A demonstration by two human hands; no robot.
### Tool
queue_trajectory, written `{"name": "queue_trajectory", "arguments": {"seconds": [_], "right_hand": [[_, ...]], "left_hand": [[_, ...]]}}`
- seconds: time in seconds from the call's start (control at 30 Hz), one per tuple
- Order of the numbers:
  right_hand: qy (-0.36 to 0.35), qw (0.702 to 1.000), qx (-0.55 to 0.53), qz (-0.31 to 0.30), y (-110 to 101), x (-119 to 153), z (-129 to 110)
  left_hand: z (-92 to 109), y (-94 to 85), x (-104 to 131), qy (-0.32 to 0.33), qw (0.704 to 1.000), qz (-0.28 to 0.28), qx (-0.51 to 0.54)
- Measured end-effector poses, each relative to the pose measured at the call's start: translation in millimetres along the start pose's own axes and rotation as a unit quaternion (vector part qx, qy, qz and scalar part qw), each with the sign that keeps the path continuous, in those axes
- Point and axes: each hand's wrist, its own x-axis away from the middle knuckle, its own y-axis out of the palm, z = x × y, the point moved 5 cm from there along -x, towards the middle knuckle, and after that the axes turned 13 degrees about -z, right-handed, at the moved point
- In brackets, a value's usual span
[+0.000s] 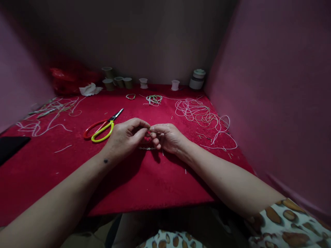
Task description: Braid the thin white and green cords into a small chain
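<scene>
My left hand and my right hand meet above the middle of the red cloth. Both are closed, thumbs and forefingers pinched together at the fingertips. Between them they hold a thin braided cord bracelet, pale in colour, whose lower part shows beneath the fingers. The pinched part is mostly hidden, so I cannot make out its ends. Just left of my left hand lie scissors with one red and one yellow handle, blades pointing away from me.
Tangled pale cord lies to the right, another tangle to the left. Two finished-looking bracelets rest farther back. Spools, a lidded jar and a red plastic bag line the wall. A black flat object sits left.
</scene>
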Motion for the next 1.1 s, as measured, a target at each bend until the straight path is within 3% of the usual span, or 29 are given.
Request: {"name": "queue_trajectory", "arguments": {"seconds": [0.17,0.4,0.57,0.77,1.1], "right_hand": [[-0.005,1.0,0.002,0.008,1.4,0.6,-0.9],[-0.001,1.0,0.009,0.008,0.5,0.3,-0.1],[-0.005,1.0,0.015,0.001,0.5,-0.5,0.1],[-0.002,1.0,0.021,0.004,1.2,-0.1,-0.1],[-0.01,0.999,-0.02,0.03,0.1,0.9,-2.6]], "left_hand": [[-3.0,2.0,-0.5,-0.01,1.0,-0.004,0.007],[-2.0,-0.9,-1.5,0.015,0.999,0.032,-0.012],[3.1,0.2,-1.3,0.017,1.0,0.019,-0.009],[4.6,-9.6,-2.4,0.002,0.998,0.047,0.051],[15.9,-10.3,1.0,0.138,0.984,0.047,-0.104]]}}
